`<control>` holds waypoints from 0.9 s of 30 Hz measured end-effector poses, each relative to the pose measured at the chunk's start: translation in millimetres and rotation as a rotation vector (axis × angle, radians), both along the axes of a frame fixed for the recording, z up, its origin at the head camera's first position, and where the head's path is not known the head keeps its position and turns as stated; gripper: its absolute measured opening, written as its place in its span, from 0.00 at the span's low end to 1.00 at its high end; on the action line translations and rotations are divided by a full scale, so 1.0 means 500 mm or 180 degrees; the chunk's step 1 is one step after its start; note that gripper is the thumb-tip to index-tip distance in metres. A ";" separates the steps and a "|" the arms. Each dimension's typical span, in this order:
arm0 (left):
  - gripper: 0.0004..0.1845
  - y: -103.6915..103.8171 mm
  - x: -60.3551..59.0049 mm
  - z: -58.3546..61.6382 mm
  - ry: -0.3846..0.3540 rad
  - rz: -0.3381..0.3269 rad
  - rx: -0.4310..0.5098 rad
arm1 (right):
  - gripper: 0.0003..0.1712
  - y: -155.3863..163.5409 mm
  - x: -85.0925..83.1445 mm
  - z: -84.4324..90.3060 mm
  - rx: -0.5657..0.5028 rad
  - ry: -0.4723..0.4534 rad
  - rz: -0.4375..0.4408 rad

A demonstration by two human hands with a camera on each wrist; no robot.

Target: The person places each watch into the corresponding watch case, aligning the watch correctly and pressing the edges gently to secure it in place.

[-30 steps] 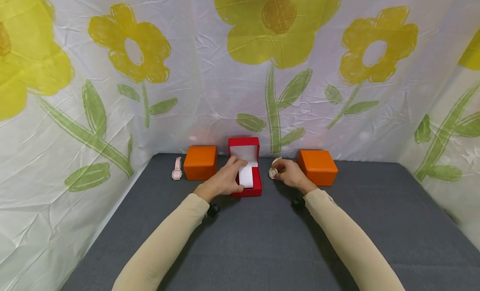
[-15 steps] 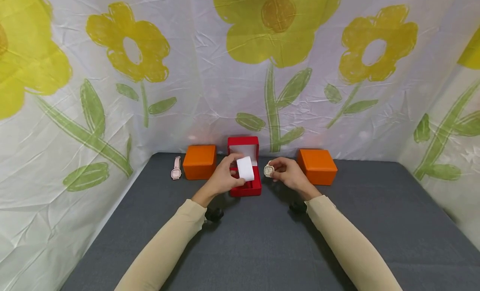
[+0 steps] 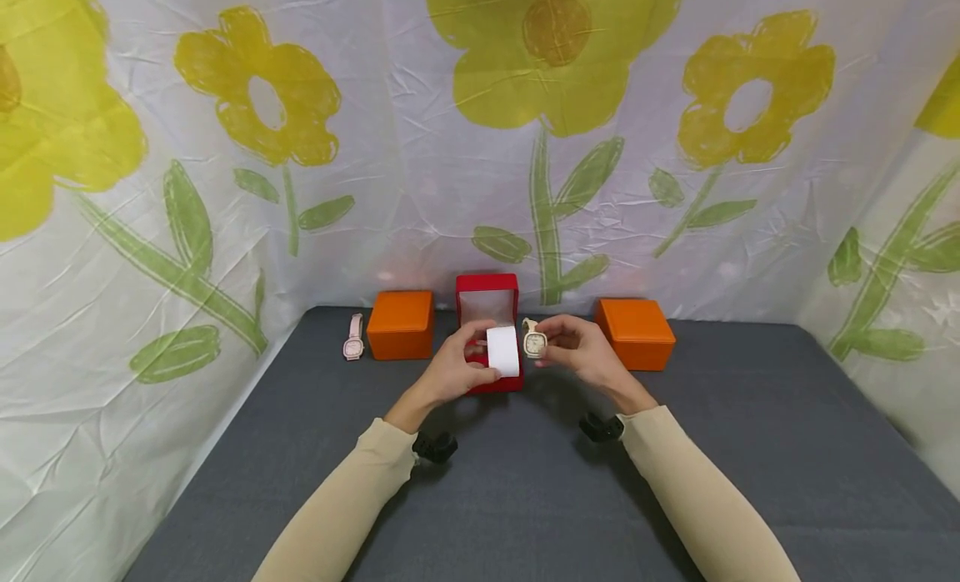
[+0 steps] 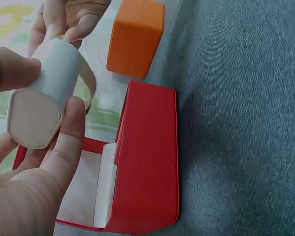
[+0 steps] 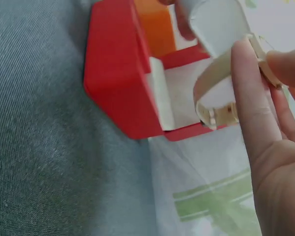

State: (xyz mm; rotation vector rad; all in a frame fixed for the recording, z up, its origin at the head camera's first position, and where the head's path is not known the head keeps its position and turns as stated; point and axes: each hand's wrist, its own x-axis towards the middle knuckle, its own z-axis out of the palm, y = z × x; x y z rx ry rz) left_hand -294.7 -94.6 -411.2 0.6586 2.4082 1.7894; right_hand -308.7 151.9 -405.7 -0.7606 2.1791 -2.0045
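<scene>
The left hand (image 3: 448, 369) clasps a white cylindrical cushion (image 3: 503, 353); the right hand (image 3: 591, 355) pinches a cream square-faced watch (image 3: 535, 343) near it.

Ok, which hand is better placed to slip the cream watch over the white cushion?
Probably the right hand: its grip holds the cream watch beside the white cushion that the left hand holds.

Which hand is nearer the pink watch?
Left: the left hand is right of the pink watch, past one orange box; the right hand is farther right, beyond the red box.
</scene>
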 end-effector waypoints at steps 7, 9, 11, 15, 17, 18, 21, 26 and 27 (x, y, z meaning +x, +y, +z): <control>0.40 0.005 0.006 -0.002 -0.0040 -0.0160 0.0036 | 0.18 0.002 0.010 0.008 0.0047 0.0148 0.0332; 0.39 0.007 0.007 -0.004 -0.0014 -0.0128 0.0028 | 0.18 0.001 0.013 0.009 0.0064 0.0141 0.0391; 0.38 0.007 0.009 -0.008 -0.0009 -0.0098 0.0064 | 0.18 -0.001 0.016 0.011 0.0093 0.0122 0.0429; 0.38 0.006 0.013 -0.014 -0.0047 -0.0023 0.0212 | 0.18 -0.009 0.021 0.010 0.0167 0.0096 0.0493; 0.38 0.005 0.014 -0.014 -0.0058 0.0001 0.0311 | 0.18 -0.013 0.024 0.009 0.0218 0.0116 0.0487; 0.38 0.005 0.015 -0.014 -0.0064 0.0013 0.0359 | 0.18 -0.015 0.025 0.009 0.0245 0.0142 0.0472; 0.38 0.001 0.015 -0.014 -0.0079 0.0023 0.0479 | 0.17 -0.021 0.029 0.009 0.0419 0.0330 0.0329; 0.37 -0.006 0.015 -0.013 -0.0181 0.0048 0.0599 | 0.21 -0.033 0.041 0.012 0.0838 0.0780 -0.0003; 0.37 -0.007 0.016 -0.012 -0.0214 0.0057 0.0620 | 0.23 -0.035 0.045 0.012 0.0914 0.0876 -0.0056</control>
